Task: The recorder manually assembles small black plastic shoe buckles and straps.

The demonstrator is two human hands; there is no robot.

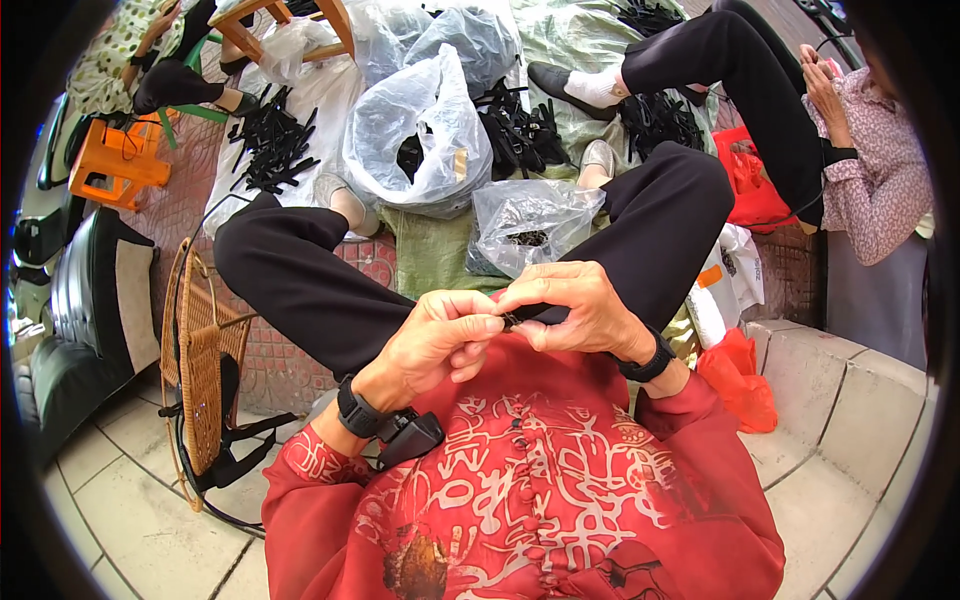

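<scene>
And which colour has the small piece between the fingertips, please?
The small piece looks black or very dark, best seen in the head view.

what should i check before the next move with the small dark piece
Left bare hand on small dark piece: ok, thumb and finger pinch it.
Right bare hand on that piece: ok, fingertips meet there.
Piece's shape and alignment: cannot tell, fingers cover most of it.
Small translucent plastic bag between the legs: ok, dark contents showing.
Black wrist band on left arm: ok, wrapped around.
</scene>
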